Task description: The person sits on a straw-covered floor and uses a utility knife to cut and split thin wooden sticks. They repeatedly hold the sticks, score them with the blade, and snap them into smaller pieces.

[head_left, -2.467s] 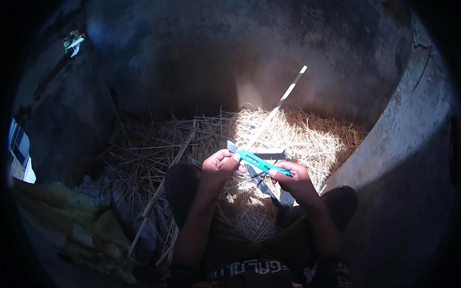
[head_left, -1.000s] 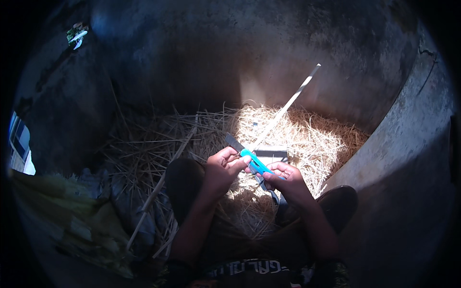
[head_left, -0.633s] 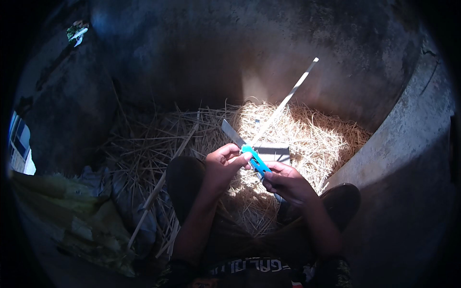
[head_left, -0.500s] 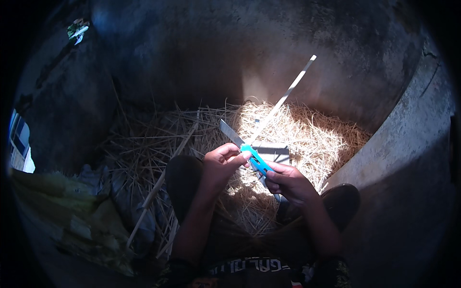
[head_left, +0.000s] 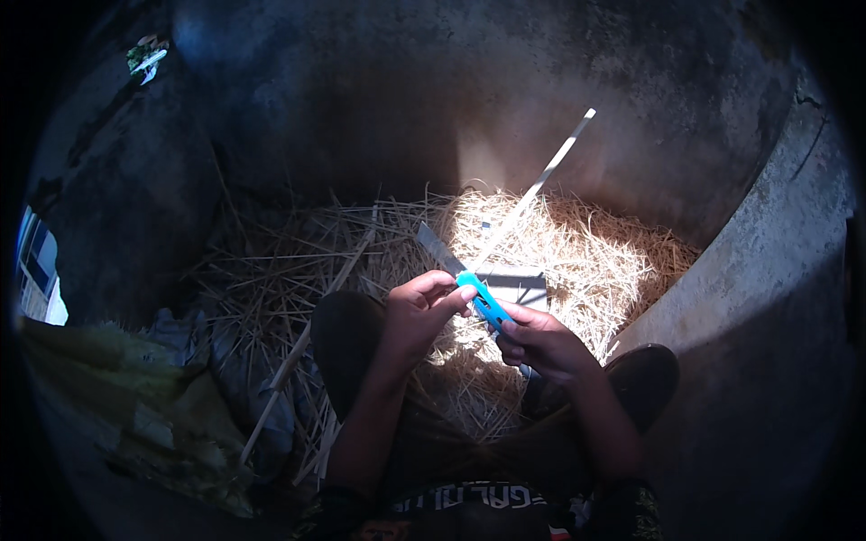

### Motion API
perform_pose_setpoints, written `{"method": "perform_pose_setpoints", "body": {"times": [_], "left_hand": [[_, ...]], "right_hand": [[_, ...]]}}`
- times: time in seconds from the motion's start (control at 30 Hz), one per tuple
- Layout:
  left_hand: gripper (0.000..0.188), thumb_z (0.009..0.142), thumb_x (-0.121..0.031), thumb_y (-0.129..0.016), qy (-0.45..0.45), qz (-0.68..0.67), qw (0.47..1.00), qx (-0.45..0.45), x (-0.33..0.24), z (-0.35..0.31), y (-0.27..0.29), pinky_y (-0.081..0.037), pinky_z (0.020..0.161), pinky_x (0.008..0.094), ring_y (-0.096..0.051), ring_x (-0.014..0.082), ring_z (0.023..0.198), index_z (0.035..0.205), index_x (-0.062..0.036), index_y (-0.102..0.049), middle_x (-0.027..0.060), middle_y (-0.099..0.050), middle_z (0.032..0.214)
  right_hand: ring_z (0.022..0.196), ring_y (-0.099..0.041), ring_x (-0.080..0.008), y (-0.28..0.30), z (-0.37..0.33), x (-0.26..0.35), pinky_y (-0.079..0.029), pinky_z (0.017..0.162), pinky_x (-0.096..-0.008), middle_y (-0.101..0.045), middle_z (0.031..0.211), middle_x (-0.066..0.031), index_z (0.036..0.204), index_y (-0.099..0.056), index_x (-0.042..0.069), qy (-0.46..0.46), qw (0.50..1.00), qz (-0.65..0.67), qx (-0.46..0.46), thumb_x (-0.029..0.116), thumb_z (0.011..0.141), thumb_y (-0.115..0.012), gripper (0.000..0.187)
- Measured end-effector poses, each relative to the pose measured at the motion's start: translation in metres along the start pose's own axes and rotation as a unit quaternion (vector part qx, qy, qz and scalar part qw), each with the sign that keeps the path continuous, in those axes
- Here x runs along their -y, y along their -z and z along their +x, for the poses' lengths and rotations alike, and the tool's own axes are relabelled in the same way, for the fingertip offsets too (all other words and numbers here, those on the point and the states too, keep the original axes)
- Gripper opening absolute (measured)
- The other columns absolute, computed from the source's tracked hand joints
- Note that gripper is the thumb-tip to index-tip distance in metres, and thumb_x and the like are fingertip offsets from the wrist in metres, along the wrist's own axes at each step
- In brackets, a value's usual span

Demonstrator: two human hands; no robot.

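Observation:
A knife (head_left: 483, 301) with a bright blue slotted handle lies across the space between my hands, its grey blade pointing up and left. My right hand (head_left: 548, 344) is closed round the handle's lower end. Closed in a pinch, my left hand (head_left: 424, 311) is at the handle's upper end, where a long pale wooden strip (head_left: 541, 185) meets the knife. The strip slants away to the far right, its far tip raised against the wall. My left fingers seem to hold its near end, though that end is hidden behind them and the handle.
Straw-like shavings (head_left: 622, 270) cover the floor, brightly sunlit right of centre. A grey flat piece (head_left: 523, 285) lies there behind my hands. Longer strips (head_left: 293, 361) lie at left, beside a yellowish sack (head_left: 135, 397). A curved concrete wall (head_left: 361, 99) surrounds me.
The knife, strip and both hands have shifted very slightly to the right. The strip's far tip sits a little lower. Both holds look the same.

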State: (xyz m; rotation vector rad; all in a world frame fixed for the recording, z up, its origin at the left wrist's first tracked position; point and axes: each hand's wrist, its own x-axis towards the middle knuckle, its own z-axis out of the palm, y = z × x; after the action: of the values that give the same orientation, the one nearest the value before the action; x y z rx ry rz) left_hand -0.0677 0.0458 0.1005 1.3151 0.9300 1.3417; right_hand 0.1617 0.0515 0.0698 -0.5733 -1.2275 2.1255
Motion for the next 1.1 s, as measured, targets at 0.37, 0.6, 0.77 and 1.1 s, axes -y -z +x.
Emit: {"method": "perform_pose_setpoints", "body": {"times": [0.37,0.6,0.77,1.1], "left_hand": [[0.021,0.092,-0.023,-0.074,0.005,0.042,0.999,-0.010,-0.001,-0.001,-0.002,-0.043,0.060,0.0196,-0.065,0.0055,0.073,0.100,-0.0035,-0.070,0.0034,-0.073,0.079],[0.020,0.094,-0.021,-0.072,-0.001,-0.032,0.999,0.021,0.006,0.000,-0.005,-0.042,0.060,0.0193,-0.061,0.0042,0.068,0.101,-0.0030,-0.069,0.0044,-0.073,0.080],[0.020,0.095,-0.019,-0.071,-0.034,-0.045,0.998,0.023,-0.005,-0.007,-0.007,-0.042,0.060,0.0194,-0.061,0.0032,0.070,0.104,-0.0015,-0.069,0.0037,-0.073,0.083],[0.021,0.092,-0.007,-0.072,-0.003,0.003,0.999,-0.038,0.009,-0.004,-0.007,-0.054,0.076,0.0247,-0.068,0.0112,0.082,0.108,0.0053,-0.069,0.0084,-0.073,0.091]], "right_hand": [[0.077,-0.061,-0.0097,-0.018,-0.006,0.007,-0.051,0.071,-0.0255,-0.067,0.099,-0.0072,0.123,-0.059,-0.006,0.101,0.965,-0.178,-0.165,0.019,0.097,-0.067,0.037],[0.077,-0.055,-0.0061,-0.024,-0.005,-0.001,-0.045,0.068,-0.0213,-0.068,0.103,-0.0050,0.128,-0.061,-0.004,0.060,0.983,-0.094,-0.143,0.022,0.098,-0.065,0.039],[0.077,-0.047,-0.0035,-0.034,-0.003,0.001,-0.039,0.067,-0.0196,-0.063,0.096,0.0026,0.134,-0.061,0.000,0.066,0.989,-0.084,-0.106,0.027,0.100,-0.061,0.043],[0.079,-0.050,-0.0027,-0.027,0.007,-0.007,-0.040,0.063,-0.0177,-0.064,0.107,0.0021,0.131,-0.060,-0.002,0.050,0.994,-0.025,-0.099,0.026,0.100,-0.062,0.042]]}}
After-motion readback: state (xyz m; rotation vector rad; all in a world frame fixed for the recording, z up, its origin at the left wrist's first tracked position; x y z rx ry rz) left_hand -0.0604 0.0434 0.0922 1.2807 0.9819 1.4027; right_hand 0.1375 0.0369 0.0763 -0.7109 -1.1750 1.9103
